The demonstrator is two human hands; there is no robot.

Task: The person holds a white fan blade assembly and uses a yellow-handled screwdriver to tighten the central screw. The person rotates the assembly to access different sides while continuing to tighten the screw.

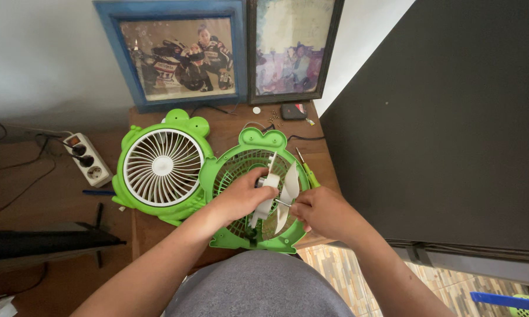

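No packages, labels, signs or screens show on the desk or the wall behind it.

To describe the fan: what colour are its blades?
White blades, in the head view.

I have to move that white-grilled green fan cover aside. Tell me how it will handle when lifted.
The fan cover looks like thin moulded plastic with an open slatted grille, so probably light for its size. The fine white slats may flex or snap if pressed. It lies flat on the wooden table, so it is unlikely to tip, though smooth plastic might slide when pushed.
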